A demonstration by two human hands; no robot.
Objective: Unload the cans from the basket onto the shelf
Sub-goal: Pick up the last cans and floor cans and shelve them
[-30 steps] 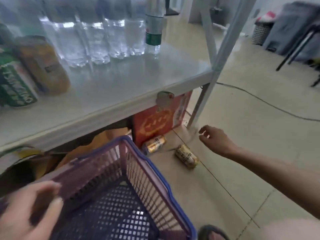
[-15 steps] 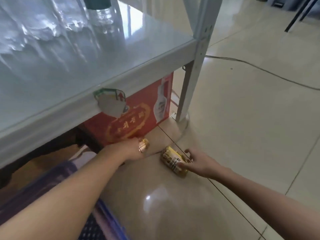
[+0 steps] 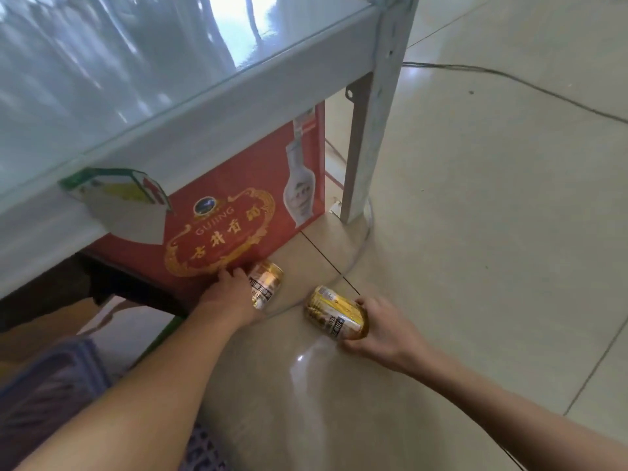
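Cans lie on the floor [image 3: 475,232] below the white shelf [image 3: 210,107], beside a red box [image 3: 238,212]. Both arms reach down and forward. Left hand [image 3: 227,297] grips one gold can [image 3: 266,283]; right hand [image 3: 384,331] grips the other can [image 3: 334,312].

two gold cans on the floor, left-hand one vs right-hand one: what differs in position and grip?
The left can lies right by the red box under the shelf; the right can lies out on the open floor tiles.
The left hand covers part of the left can; the right hand grips the right can at its near end.
Both are gold cans on their sides.
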